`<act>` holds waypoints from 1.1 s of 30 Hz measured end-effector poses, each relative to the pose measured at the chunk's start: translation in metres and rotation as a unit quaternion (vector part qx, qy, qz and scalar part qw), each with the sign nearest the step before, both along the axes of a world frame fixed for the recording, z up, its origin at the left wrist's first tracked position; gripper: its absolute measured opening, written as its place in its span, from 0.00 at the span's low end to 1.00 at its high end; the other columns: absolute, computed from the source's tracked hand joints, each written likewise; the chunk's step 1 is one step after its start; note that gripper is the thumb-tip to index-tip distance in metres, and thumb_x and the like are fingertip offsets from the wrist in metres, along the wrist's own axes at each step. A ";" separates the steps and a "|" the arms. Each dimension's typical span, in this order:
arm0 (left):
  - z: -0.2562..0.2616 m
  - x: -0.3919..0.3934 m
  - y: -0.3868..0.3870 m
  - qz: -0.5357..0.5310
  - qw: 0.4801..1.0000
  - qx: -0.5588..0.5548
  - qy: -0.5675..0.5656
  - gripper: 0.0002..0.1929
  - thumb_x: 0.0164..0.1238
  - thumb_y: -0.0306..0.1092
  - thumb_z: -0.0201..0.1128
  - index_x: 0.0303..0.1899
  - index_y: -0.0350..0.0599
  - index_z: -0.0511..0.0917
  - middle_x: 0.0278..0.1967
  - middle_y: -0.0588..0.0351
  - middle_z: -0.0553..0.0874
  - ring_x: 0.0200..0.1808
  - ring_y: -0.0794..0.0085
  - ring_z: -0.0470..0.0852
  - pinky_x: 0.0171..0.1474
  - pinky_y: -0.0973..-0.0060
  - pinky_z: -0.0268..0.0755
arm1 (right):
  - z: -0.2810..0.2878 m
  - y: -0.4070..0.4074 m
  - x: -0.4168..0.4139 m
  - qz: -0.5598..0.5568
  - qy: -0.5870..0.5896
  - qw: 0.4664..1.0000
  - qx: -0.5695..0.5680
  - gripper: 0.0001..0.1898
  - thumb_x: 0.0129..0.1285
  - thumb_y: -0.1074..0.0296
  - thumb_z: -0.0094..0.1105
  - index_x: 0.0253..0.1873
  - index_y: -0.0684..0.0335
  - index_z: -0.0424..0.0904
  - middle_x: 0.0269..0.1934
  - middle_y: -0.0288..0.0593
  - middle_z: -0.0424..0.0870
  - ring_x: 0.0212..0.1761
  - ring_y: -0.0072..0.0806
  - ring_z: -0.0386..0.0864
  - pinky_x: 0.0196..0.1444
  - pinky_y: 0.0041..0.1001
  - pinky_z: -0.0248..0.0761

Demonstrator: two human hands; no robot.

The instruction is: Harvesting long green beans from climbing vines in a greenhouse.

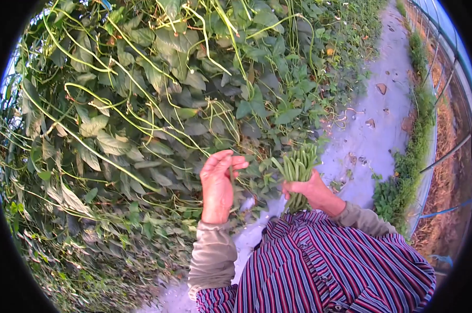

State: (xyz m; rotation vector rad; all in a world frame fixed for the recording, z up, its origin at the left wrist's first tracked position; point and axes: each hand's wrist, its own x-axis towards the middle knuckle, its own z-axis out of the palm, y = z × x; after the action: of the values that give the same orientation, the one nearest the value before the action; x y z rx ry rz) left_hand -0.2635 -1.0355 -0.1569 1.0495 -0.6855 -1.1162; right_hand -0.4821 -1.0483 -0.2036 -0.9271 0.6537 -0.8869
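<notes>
My left hand (217, 187) is raised beside the wall of bean plants, its palm side partly towards me. A thin green bean pod (231, 172) runs down from between its thumb and fingers; its far end is blurred against the leaves. To the right, my right hand (312, 189) is closed around a thick bundle of long green beans (298, 162). The bundle's upper ends fan out above the fist, and its lower part hangs in front of my striped shirt. Long slender pods (91, 150) dangle among the leaves left of my left hand.
Dense bean foliage (181, 43) fills the left and upper view. A pale sheet-covered path (377, 113) with scattered dry leaves runs along the right. Beyond it are a weedy strip (420, 129) and the tubes of a greenhouse frame (447, 154). Blue cord (447, 210) crosses there.
</notes>
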 end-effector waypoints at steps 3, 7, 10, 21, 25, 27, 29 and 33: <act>-0.041 -0.051 0.004 -0.029 0.994 0.031 0.105 0.07 0.67 0.29 0.58 0.43 0.38 0.77 0.35 0.48 0.86 0.36 0.66 0.85 0.39 0.76 0.74 | -0.003 0.001 -0.001 0.000 0.041 0.999 0.002 0.14 0.53 0.78 0.61 0.46 0.70 0.76 0.28 0.40 0.80 0.24 0.25 0.78 0.27 0.24 0.72; -0.072 -0.099 0.012 0.001 0.979 0.073 0.192 0.08 0.68 0.27 0.55 0.45 0.36 0.76 0.36 0.53 0.83 0.35 0.75 0.81 0.39 0.79 0.74 | -0.026 0.007 -0.007 -0.025 0.063 0.998 -0.002 0.11 0.52 0.77 0.63 0.42 0.70 0.78 0.30 0.37 0.81 0.25 0.21 0.78 0.27 0.22 0.73; -0.085 -0.113 0.018 0.010 0.981 0.063 0.183 0.08 0.68 0.27 0.56 0.45 0.35 0.76 0.37 0.54 0.83 0.36 0.76 0.80 0.40 0.80 0.74 | -0.038 0.011 -0.016 -0.022 0.126 0.992 -0.008 0.11 0.51 0.75 0.63 0.41 0.69 0.78 0.30 0.36 0.81 0.26 0.20 0.78 0.28 0.21 0.73; -0.083 -0.111 0.036 0.087 0.983 0.042 0.158 0.09 0.67 0.25 0.53 0.46 0.34 0.75 0.40 0.52 0.82 0.40 0.72 0.81 0.47 0.76 0.74 | -0.051 0.016 -0.014 -0.011 0.177 0.984 -0.020 0.11 0.49 0.73 0.65 0.39 0.67 0.79 0.29 0.32 0.81 0.29 0.15 0.76 0.30 0.19 0.71; -0.080 -0.108 0.041 0.085 0.978 0.043 0.183 0.09 0.68 0.25 0.52 0.47 0.35 0.74 0.42 0.51 0.81 0.42 0.69 0.81 0.49 0.74 0.73 | -0.039 0.017 -0.009 0.016 0.162 0.987 -0.005 0.12 0.50 0.74 0.64 0.41 0.67 0.80 0.29 0.32 0.81 0.29 0.14 0.76 0.30 0.19 0.71; -0.080 -0.102 0.039 0.077 0.980 0.043 0.181 0.10 0.68 0.26 0.52 0.47 0.35 0.74 0.42 0.51 0.81 0.43 0.69 0.80 0.50 0.72 0.73 | -0.038 0.014 -0.005 0.022 0.147 0.989 0.010 0.13 0.51 0.74 0.64 0.43 0.66 0.81 0.30 0.31 0.81 0.29 0.14 0.75 0.30 0.19 0.71; -0.074 -0.101 0.044 0.081 0.979 0.040 0.184 0.10 0.67 0.27 0.52 0.47 0.36 0.73 0.42 0.51 0.81 0.43 0.68 0.80 0.50 0.72 0.73 | -0.040 0.015 -0.003 0.029 0.142 0.989 0.014 0.14 0.51 0.75 0.63 0.45 0.66 0.81 0.31 0.31 0.82 0.30 0.13 0.76 0.31 0.19 0.71; -0.072 -0.097 0.046 0.085 0.979 0.049 0.180 0.09 0.67 0.27 0.52 0.47 0.36 0.73 0.42 0.51 0.81 0.43 0.68 0.80 0.50 0.71 0.72 | -0.048 0.012 -0.001 0.046 0.143 0.989 0.006 0.17 0.51 0.76 0.63 0.49 0.66 0.80 0.34 0.30 0.83 0.32 0.12 0.75 0.34 0.18 0.71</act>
State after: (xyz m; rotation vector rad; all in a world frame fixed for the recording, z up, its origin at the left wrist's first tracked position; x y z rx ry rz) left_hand -0.3603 -0.9890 -0.2288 0.9368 -0.2492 -1.1603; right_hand -0.4829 -1.0359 -0.2514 -1.0751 0.8542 -0.6721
